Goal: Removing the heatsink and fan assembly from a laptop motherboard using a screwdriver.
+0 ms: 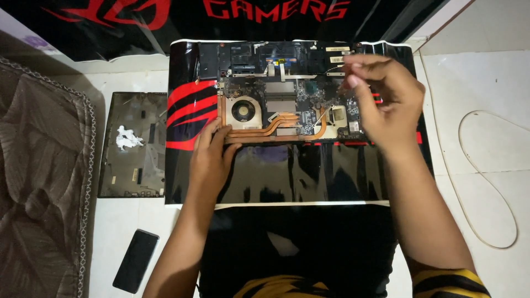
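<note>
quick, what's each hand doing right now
Left hand: open, fingers resting on the laptop board by the fan.
Right hand: fingertips pinched over the board; what it holds cannot be told.

The right hand (386, 102) covers the right end of the opened laptop (281, 91), and whatever its pinched fingertips hold is too small to tell. The banner (110, 16) is cut off by the top edge.

Premises: a home room, work done at floor level. White floor tiles (486, 83) lie right of the hands; a quilted mattress edge (44, 165) lies well left, with a phone (136, 260) on the tiles beside it.
</note>
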